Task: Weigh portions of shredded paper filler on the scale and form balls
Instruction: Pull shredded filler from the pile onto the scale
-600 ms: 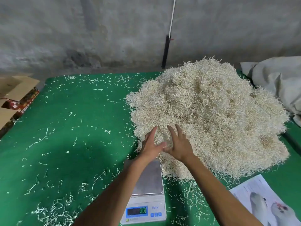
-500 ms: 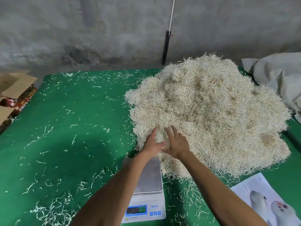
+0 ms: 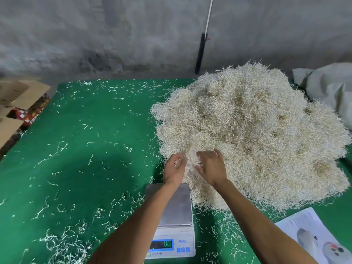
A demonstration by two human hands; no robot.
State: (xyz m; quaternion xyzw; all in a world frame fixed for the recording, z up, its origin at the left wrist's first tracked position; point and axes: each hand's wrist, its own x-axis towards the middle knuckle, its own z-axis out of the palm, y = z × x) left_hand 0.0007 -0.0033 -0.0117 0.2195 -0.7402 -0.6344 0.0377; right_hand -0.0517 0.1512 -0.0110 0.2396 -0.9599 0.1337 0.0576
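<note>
Your hands grip a tuft of filler.
Left hand point(image 3: 176, 166) and right hand point(image 3: 211, 167) clutch filler point(image 3: 192, 164) between them, at the pile point(image 3: 257, 134) edge beyond the scale point(image 3: 176, 220).

A table point(image 3: 99, 141) covered in green felt carries everything. A big heap of shredded paper filler point(image 3: 253, 134) takes up its right half, reaching the far edge. Just beside the heap, at the near edge, stands a digital scale point(image 3: 174, 223) with a bare steel platform. Loose shreds point(image 3: 64, 242) scatter over the left half, thickest toward the near-left corner. A printed sheet point(image 3: 312, 237), possibly a product leaflet, lies at the near-right corner.
</note>
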